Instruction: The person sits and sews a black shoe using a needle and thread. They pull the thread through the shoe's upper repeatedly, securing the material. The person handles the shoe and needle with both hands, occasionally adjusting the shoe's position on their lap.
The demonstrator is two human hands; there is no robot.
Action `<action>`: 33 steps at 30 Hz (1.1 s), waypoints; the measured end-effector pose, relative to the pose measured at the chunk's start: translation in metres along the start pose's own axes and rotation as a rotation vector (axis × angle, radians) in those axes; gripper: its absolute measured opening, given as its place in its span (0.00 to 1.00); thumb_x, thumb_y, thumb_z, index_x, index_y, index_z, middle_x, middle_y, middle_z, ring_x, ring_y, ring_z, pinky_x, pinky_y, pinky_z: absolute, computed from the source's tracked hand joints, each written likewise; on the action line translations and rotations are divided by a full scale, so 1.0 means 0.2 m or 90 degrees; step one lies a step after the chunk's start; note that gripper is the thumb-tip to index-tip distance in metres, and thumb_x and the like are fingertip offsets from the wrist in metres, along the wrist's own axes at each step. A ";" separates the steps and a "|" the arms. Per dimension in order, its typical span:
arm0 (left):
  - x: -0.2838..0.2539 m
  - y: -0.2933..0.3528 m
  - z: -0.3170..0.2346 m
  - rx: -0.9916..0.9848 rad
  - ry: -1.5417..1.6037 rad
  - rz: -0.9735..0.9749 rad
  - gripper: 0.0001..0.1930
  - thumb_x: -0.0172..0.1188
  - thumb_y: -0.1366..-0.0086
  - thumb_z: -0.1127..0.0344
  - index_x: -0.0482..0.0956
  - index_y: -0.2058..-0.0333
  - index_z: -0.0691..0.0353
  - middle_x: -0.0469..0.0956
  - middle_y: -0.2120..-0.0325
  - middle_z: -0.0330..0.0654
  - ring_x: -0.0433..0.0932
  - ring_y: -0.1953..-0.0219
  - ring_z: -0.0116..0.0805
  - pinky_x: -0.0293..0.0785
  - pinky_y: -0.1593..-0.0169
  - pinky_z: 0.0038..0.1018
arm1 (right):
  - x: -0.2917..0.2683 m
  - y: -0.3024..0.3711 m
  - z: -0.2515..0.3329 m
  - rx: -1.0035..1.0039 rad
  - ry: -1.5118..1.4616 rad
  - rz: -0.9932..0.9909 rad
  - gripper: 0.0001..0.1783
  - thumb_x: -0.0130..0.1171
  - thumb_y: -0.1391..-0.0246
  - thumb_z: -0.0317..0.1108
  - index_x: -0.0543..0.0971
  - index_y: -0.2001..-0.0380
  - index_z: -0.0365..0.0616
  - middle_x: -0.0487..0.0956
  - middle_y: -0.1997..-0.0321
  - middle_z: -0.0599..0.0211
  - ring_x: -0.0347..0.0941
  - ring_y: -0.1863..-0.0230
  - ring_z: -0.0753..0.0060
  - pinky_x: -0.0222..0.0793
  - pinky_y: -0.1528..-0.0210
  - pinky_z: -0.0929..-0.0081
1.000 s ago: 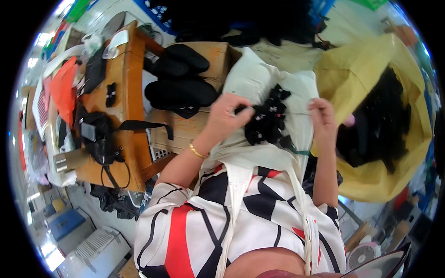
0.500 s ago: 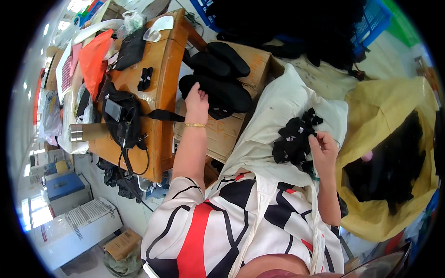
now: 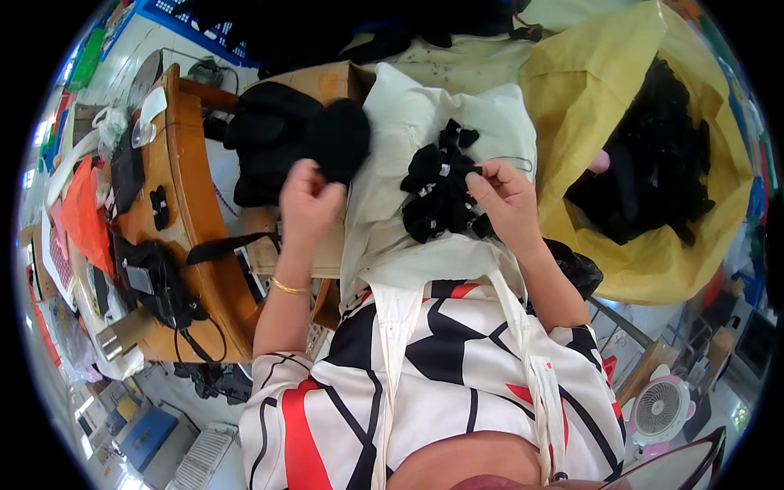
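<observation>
My left hand point(image 3: 312, 206), slightly blurred, is closed on the edge of a black slipper-shaped piece point(image 3: 343, 137) and holds it up over the white sack's left edge. Behind it, more black slipper-shaped pieces point(image 3: 263, 122) lie piled on a cardboard box point(image 3: 331, 79). Across my lap rests the stuffed white sack point(image 3: 500, 131), with a cluster of black fabric bows point(image 3: 437, 181) on top; some carry small shiny bits. My right hand point(image 3: 508, 200) has thumb and forefinger pinched at the right side of this cluster, apparently on one bow.
A yellow sack point(image 3: 563, 131) full of black pieces stands at the right. On the left, a wooden table point(image 3: 184, 163) bears a black bag point(image 3: 155, 273), a phone and a flask. A blue crate point(image 3: 196, 31) of black material is at the back, a pink fan point(image 3: 660, 406) at lower right.
My left hand has lifted a black slipper-shaped piece from the pile and brought it toward the white sack. My right hand stays at the bows. The view has turned to the right.
</observation>
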State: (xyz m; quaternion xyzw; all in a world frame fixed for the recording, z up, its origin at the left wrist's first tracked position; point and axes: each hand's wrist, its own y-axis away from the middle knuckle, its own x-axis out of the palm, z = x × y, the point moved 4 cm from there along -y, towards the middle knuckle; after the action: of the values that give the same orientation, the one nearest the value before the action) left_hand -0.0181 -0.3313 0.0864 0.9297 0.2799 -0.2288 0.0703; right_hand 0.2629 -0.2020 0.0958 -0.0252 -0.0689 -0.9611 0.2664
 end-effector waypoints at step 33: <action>0.48 0.28 -0.08 -0.500 0.721 -0.074 0.08 0.65 0.34 0.62 0.81 0.59 0.56 0.82 0.59 0.34 0.79 0.55 0.25 0.73 0.49 0.27 | 0.34 -0.12 0.02 0.050 0.317 0.216 0.06 0.57 0.43 0.29 0.78 0.64 0.40 0.76 0.80 0.57 0.71 0.81 0.67 0.68 0.73 0.73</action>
State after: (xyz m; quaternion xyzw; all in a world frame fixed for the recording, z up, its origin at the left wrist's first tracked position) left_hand 0.0896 -0.3271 0.0573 0.7952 0.3848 0.4068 0.2324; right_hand 0.1921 -0.2166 0.1038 0.2102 -0.0331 -0.8763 0.4323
